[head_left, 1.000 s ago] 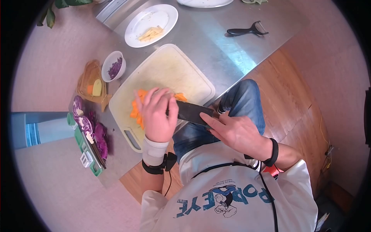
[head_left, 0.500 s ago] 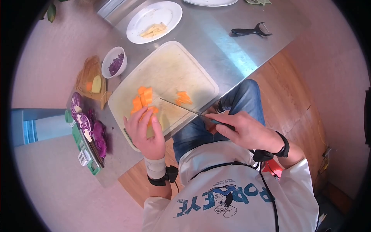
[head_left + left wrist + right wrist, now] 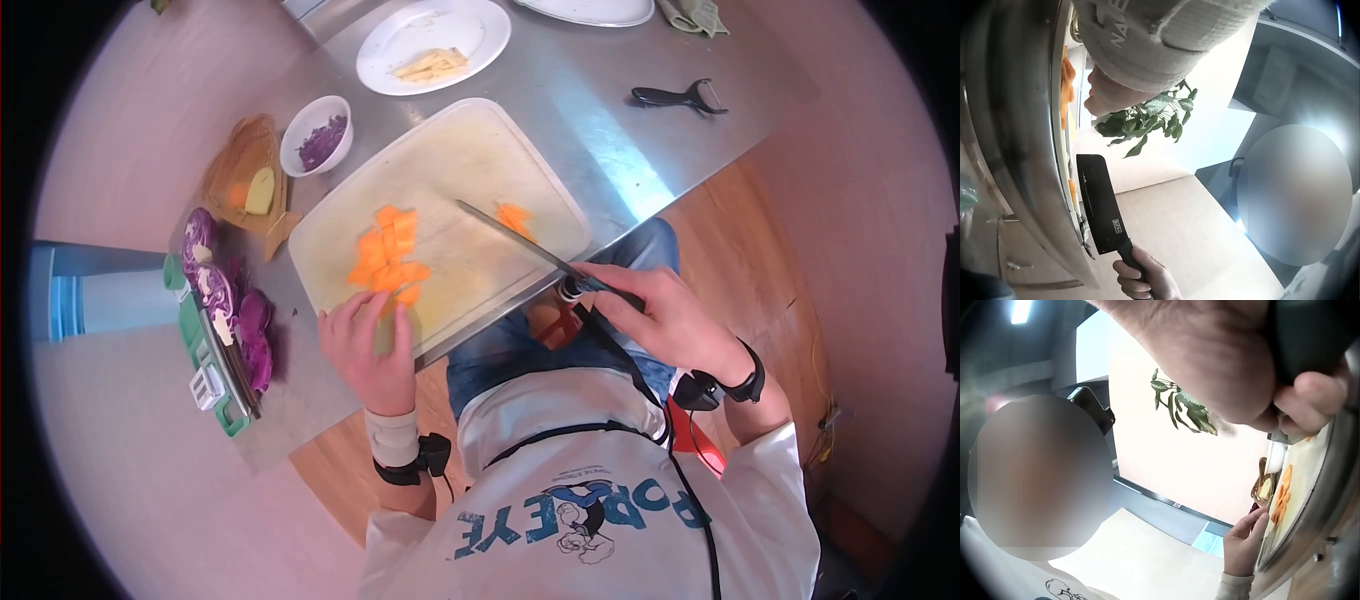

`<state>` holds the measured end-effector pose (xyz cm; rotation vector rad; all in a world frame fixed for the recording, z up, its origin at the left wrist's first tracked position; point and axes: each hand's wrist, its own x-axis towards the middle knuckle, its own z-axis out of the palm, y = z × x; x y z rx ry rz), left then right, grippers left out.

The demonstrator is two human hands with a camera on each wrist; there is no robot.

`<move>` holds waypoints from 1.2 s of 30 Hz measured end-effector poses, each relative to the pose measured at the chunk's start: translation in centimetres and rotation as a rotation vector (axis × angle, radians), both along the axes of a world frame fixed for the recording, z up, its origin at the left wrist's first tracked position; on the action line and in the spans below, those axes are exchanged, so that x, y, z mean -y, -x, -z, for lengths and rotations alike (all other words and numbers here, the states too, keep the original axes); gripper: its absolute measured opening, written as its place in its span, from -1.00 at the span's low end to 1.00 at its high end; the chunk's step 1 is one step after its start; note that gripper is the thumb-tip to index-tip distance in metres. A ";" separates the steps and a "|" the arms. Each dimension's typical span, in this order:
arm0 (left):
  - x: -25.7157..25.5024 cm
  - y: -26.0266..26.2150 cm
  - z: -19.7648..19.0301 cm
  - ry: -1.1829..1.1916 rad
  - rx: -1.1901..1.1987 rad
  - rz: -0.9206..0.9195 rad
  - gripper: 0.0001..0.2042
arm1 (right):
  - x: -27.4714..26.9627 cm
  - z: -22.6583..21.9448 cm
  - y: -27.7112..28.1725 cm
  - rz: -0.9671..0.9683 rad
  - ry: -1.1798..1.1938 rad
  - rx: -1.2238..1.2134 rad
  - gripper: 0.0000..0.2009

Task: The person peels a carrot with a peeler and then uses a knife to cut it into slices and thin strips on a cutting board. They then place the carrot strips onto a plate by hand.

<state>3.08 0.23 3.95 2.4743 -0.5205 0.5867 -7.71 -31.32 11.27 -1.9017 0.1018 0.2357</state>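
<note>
A white cutting board (image 3: 430,165) carries a loose heap of orange carrot slices (image 3: 385,250) at its left and a small pile of carrot strips (image 3: 515,217) at its right. My left hand (image 3: 372,350) is at the near left edge of the board, fingers loosely bent, fingertips right at the lowest slices. My right hand (image 3: 672,318) grips the handle of a black cleaver (image 3: 1099,203). In the head view the blade is seen nearly edge-on, reaching over the board between slices and strips.
Beyond the board are a white plate (image 3: 480,30) of pale strips and a bowl (image 3: 341,160) of shredded purple cabbage. A wicker basket (image 3: 226,160), cabbage pieces (image 3: 256,325) and a green-framed slicer (image 3: 192,318) lie left. A black peeler (image 3: 668,97) lies right.
The left hand has drawn back from over the carrot toward the board's near edge, uncovering slices and strips. The cleaver has turned from broadside to edge-on and shifted right with the right hand.
</note>
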 end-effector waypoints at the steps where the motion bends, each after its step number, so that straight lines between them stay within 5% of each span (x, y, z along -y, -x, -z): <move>1: 0.0 -0.2 -0.1 -0.008 0.000 0.020 -0.74 | -0.1 0.3 0.0 -0.022 -0.004 0.040 -0.59; 26: 1.6 -0.2 -1.4 -0.055 -0.061 0.138 -0.80 | -2.0 1.6 0.9 -0.024 0.183 0.116 -0.57; 36: 8.5 -0.4 0.1 -0.013 -0.011 0.282 -0.83 | -1.8 1.2 1.7 0.044 0.142 0.134 -0.56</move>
